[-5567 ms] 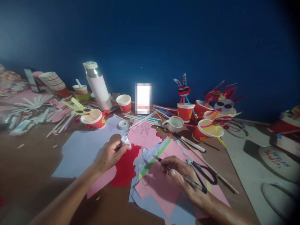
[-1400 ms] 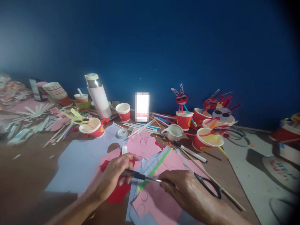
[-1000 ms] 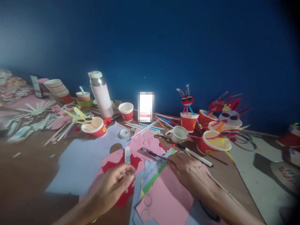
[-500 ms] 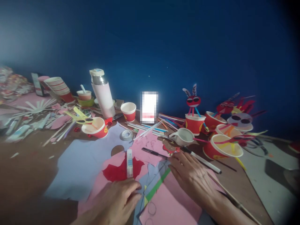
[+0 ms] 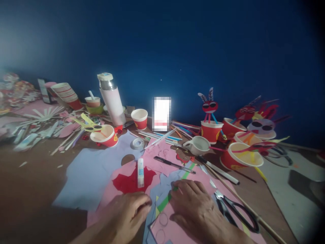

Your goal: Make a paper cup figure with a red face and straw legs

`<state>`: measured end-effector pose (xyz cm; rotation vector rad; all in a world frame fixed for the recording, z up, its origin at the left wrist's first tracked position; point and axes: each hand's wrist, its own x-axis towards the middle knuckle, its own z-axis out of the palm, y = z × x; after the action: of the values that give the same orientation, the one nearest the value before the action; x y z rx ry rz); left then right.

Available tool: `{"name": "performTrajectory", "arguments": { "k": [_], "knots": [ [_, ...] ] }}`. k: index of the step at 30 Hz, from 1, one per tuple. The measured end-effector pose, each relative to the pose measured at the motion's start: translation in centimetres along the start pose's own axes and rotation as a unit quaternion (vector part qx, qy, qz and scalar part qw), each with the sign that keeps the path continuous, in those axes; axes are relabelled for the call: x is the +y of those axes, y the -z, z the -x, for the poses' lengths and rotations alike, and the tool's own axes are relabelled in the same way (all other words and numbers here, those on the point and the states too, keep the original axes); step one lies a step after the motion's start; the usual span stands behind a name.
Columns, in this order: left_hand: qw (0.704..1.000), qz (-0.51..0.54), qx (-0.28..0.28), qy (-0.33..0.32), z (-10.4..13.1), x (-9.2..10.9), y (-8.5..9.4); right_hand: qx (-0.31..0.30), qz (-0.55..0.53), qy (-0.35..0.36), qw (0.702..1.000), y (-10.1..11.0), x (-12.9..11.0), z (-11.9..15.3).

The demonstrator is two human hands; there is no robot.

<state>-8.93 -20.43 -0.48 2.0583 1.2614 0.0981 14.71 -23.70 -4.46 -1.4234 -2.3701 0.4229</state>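
My left hand (image 5: 128,211) is curled over the pink paper at the lower middle, thumb against the fingers; whatever they hold, if anything, is hidden. My right hand (image 5: 194,203) lies palm down on pink paper (image 5: 169,230) with drawn circles, its fingers across a green strip (image 5: 165,205). Beyond the left hand, a glue stick (image 5: 140,173) rests on a dark red paper cutout (image 5: 124,179). A black pen (image 5: 175,165) lies past the right hand. Black-handled scissors (image 5: 237,210) are beside the right wrist, with a thin wooden stick (image 5: 254,215) alongside.
Paper cups with craft figures (image 5: 210,130) stand at the right, near a white cup (image 5: 199,145) and a marker (image 5: 220,171). Behind are a thermos (image 5: 113,103), a red paper cup (image 5: 139,118), a tape roll (image 5: 137,143) and straws (image 5: 162,137). Scraps (image 5: 33,135) cover the left.
My right hand has drawn back from the pen toward me and leftward, onto the green strip. The pen and scissors are now uncovered. My left hand has barely moved.
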Motion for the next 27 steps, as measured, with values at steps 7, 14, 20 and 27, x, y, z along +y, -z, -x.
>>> {"name": "performTrajectory", "arguments": {
  "k": [7, 14, 20, 27],
  "knots": [
    [0.999, 0.001, -0.046, 0.023, 0.0, 1.1, 1.0, -0.027, 0.015, 0.046, 0.998, 0.3, -0.3, -1.4],
    [0.999, 0.007, -0.028, 0.046, 0.4, 0.0, 0.0, -0.064, 0.020, 0.046, 0.997, 1.2, -0.2, -3.2],
    [0.997, 0.036, -0.012, 0.064, 0.8, -0.2, -0.1, -0.110, 0.028, 0.046, 0.992, 2.2, -0.5, -3.8],
    [0.997, 0.044, -0.005, 0.064, 0.6, -0.2, -0.5, -0.120, 0.009, 0.053, 0.991, 2.4, -0.4, -4.4]
  ]
}}
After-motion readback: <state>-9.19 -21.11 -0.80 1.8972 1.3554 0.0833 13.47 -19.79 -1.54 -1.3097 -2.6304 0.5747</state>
